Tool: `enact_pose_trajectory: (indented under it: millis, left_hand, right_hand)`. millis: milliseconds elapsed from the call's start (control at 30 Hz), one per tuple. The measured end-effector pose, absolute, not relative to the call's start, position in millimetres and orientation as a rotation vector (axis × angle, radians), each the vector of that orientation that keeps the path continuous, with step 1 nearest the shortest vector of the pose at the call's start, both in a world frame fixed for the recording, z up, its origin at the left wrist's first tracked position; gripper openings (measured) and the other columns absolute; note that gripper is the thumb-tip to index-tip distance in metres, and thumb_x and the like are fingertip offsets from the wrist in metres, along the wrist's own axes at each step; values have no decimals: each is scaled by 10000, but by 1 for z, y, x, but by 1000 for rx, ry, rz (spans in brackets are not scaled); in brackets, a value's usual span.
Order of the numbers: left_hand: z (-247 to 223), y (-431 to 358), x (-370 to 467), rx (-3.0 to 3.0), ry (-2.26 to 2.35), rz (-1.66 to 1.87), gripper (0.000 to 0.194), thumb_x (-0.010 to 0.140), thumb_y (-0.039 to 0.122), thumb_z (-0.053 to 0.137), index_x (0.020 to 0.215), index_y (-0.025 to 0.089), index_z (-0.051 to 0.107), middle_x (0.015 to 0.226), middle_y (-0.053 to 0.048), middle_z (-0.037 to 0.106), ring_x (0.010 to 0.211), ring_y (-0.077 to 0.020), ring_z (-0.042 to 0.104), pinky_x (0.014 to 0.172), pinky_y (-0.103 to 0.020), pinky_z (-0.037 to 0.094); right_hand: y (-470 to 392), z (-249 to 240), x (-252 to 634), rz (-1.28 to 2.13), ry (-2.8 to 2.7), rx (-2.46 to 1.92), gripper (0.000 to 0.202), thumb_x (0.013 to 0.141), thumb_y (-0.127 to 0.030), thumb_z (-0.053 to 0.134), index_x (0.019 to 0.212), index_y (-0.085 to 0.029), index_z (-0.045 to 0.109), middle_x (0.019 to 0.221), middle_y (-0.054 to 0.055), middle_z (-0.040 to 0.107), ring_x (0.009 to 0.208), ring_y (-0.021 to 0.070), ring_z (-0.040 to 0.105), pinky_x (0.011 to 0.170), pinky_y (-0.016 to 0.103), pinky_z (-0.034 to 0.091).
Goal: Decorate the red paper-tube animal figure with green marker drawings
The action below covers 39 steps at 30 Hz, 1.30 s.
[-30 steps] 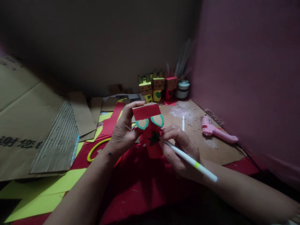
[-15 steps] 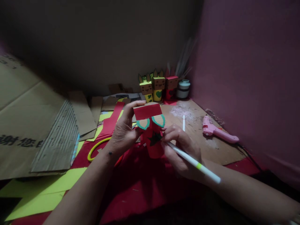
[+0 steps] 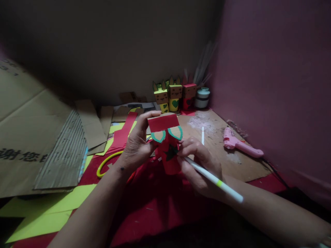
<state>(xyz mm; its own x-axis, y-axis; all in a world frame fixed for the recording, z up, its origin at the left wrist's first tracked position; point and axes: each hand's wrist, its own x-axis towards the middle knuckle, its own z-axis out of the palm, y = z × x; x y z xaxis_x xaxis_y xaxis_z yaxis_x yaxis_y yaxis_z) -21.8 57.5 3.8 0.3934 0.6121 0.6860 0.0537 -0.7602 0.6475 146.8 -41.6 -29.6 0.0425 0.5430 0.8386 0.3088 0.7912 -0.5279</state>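
My left hand (image 3: 141, 141) is closed around a red paper-and-cardboard figure (image 3: 163, 123), steadying it from its left side. Two pointed ears (image 3: 158, 136) edged in green lie against its front, below the red box-shaped part. A dark green star (image 3: 171, 152) shows on the red body. My right hand (image 3: 200, 165) grips a white marker (image 3: 214, 179) with a yellow-green band. Its tip end meets the star's right side; the tip itself is hidden by my fingers.
Several finished-looking cardboard figures (image 3: 175, 94) stand at the back beside a pale jar (image 3: 202, 98). A pink glue gun (image 3: 239, 144) and a white cap (image 3: 203, 135) lie on the right board. Yellow-handled scissors (image 3: 102, 167), red paper (image 3: 121, 136), yellow sheets (image 3: 49, 213) and corrugated cardboard (image 3: 62, 155) are at left.
Very little differs. The figure has shifted a touch to the right, and the dark green on the star looks slightly fuller; both hands keep their grips.
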Motion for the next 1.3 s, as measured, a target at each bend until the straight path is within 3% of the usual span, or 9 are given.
enact_pose_trajectory:
  millis: [267,533,900,1167,1300]
  left_hand:
    - [3,59,-20,2059,530,1348,557,794,330,868,1266,278,576,1370,-84,672,1199,-252,684,1036,-381,581]
    - [4,58,-20,2099,561,1360,551,793,357,870,1257,280,582,1336,-78,689,1219,-262,676,1026,-377,581]
    - [4,59,-18,2031,506,1344,572,772,350,893,1249,280,585,1340,-84,694,1163,-251,706,992,-369,601]
    - [5,58,-19,2035,504,1330,594,765,341,898,1254,281,567,1329,-85,700,1171,-256,707,1003,-368,597]
    - [5,57,-19,2003,486,1332,596,760,302,904,1258,271,577,1324,-82,708,1141,-245,721,977,-351,613]
  right_hand:
    - [-42,-30,148,213,-1560,-704,262,851,-33,582,975,-263,574,829,-5,580,817,193,632,890,445,585]
    - [-43,-29,147,218,-1566,-722,245,863,-44,589,978,-259,578,854,9,603,834,196,634,816,407,586]
    - [-42,-30,147,235,-1561,-686,265,846,-15,577,958,-254,581,833,-4,605,787,179,624,929,453,579]
    - [-43,-30,148,219,-1571,-702,251,869,-47,592,1005,-258,591,854,5,600,834,189,641,845,411,595]
    - [-42,-30,148,221,-1572,-694,255,866,-33,587,989,-257,584,846,3,606,836,188,640,885,425,591]
